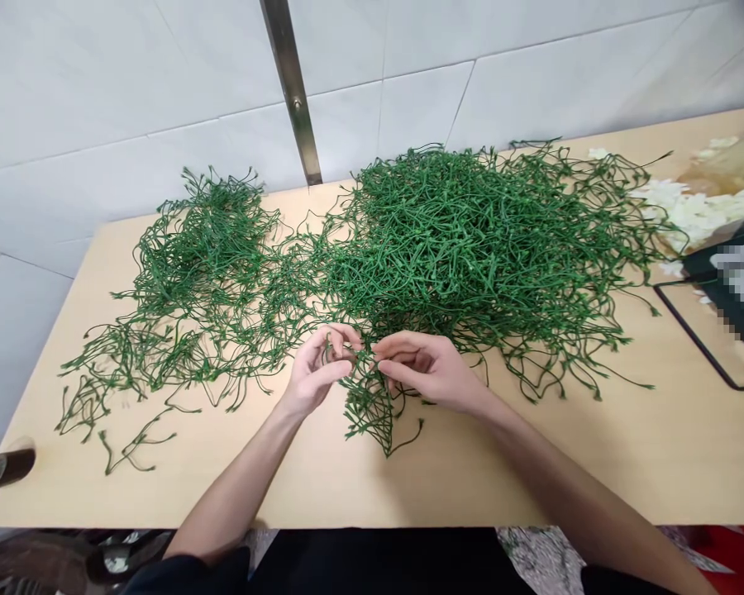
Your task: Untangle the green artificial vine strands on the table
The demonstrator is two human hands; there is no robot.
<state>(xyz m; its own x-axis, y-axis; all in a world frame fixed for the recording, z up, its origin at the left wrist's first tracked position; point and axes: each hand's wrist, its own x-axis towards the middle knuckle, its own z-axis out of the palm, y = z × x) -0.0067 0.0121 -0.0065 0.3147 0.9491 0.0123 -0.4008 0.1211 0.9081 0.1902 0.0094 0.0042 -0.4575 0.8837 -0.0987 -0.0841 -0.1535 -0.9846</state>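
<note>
The person wore a black garment, whose front showed as a plain, dark block of cloth at the bottom edge of the view. The left sleeve and right sleeve were just as dark and ended around the elbow, leaving both forearms uncovered. The left hand and right hand were bare as well, with slender fingers.

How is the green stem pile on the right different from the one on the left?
The right pile is bigger; the left pile is smaller. The right pile is a thick, wide heap, while the left pile thins into scattered stems toward the near edge. Both are tangled green stems on the table.
</note>
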